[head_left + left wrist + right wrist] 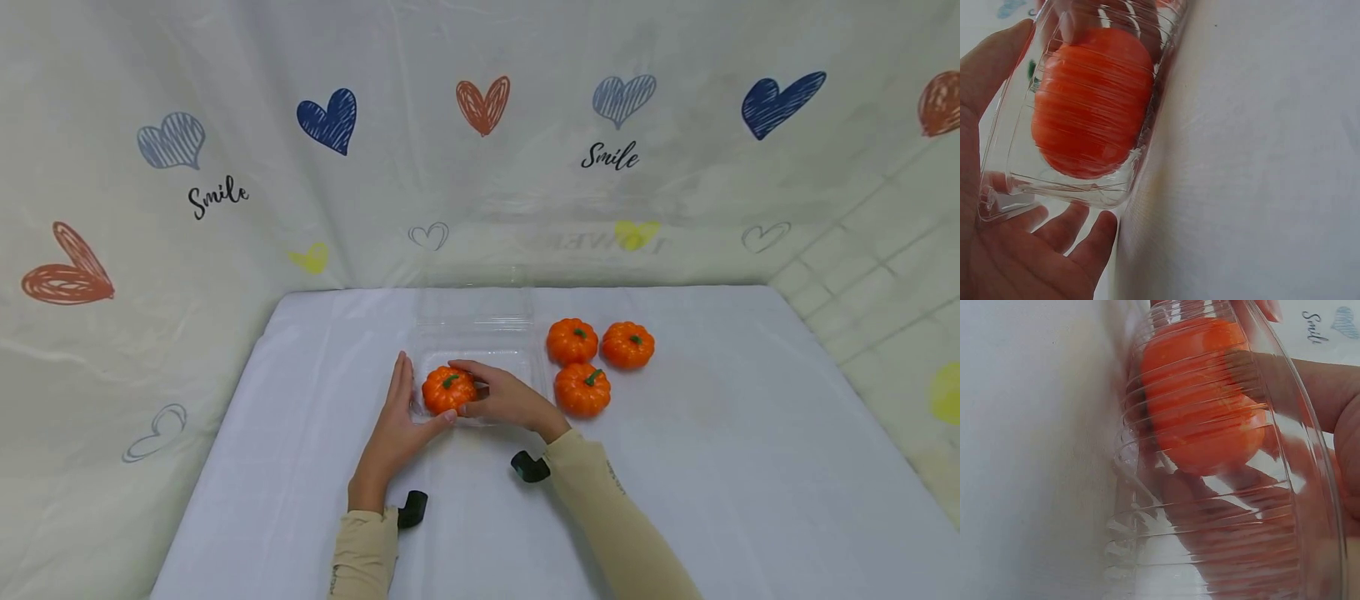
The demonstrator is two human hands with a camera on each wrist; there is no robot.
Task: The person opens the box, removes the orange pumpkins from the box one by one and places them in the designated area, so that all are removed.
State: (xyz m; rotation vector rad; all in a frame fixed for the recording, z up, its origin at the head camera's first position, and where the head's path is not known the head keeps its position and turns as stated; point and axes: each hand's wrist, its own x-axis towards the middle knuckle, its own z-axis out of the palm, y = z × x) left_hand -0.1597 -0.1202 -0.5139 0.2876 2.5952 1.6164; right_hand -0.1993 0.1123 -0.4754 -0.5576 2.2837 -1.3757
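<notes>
A clear plastic clamshell box (517,357) lies with its ribbed lid (474,307) folded back behind it. Inside its left end is a small orange pumpkin (444,390) with a green stem. My right hand (510,398) reaches into the box and grips this pumpkin from the right, thumb at the front and fingers behind. Along the box's left side my left hand (397,429) lies with straight fingers, its thumb stretched across the front rim. Through the clear wall the left wrist view shows the pumpkin's side (1094,103); the right wrist view shows the right thumb (1300,384) against it.
Just right of the box, three more orange pumpkins stand close together: one at the back left (572,341), one at the back right (628,345) and one in front (582,390). The white-covered table (720,467) ends at a printed curtain (540,183).
</notes>
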